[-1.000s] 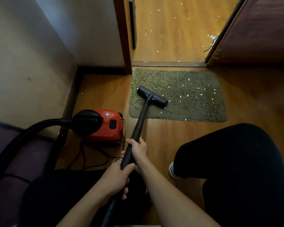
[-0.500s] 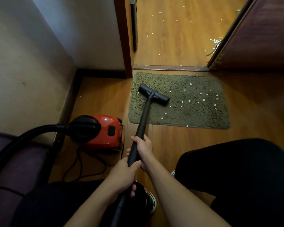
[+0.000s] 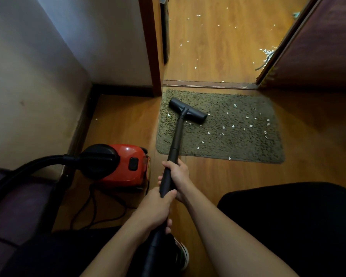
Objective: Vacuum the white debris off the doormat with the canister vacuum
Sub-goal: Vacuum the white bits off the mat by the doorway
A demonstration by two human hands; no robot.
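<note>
At the far left a thick black flexible hose (image 3: 24, 166) arcs across a dark purple upholstered seat (image 3: 18, 206) and plugs into the red and black plastic canister vacuum (image 3: 120, 163), which sits on the orange-brown wooden floor (image 3: 238, 176) close to the beige wall (image 3: 28, 86), with its black power cord (image 3: 92, 212) looped on the boards just in front of it. Next comes the left hand (image 3: 155, 209), its grip closed tight around the lower part of the long black vacuum wand (image 3: 176, 140); just above it the right hand (image 3: 178, 177) wraps the same tube, fingers curled fully round it, the two hands nearly touching. The wand runs up and away to a wide black T-shaped floor nozzle (image 3: 187, 112), which rests on the left part of the olive-green shaggy rectangular doormat (image 3: 218, 140), lying angled across the pile. The mat lies on the floor right before the doorway threshold. To the right of the nozzle, small white debris flecks (image 3: 250, 125) are scattered over the middle and right of the mat, a few at its near edge. More white bits dot the floor beyond the doorway. A black-trousered leg (image 3: 298, 226) fills the lower right
</note>
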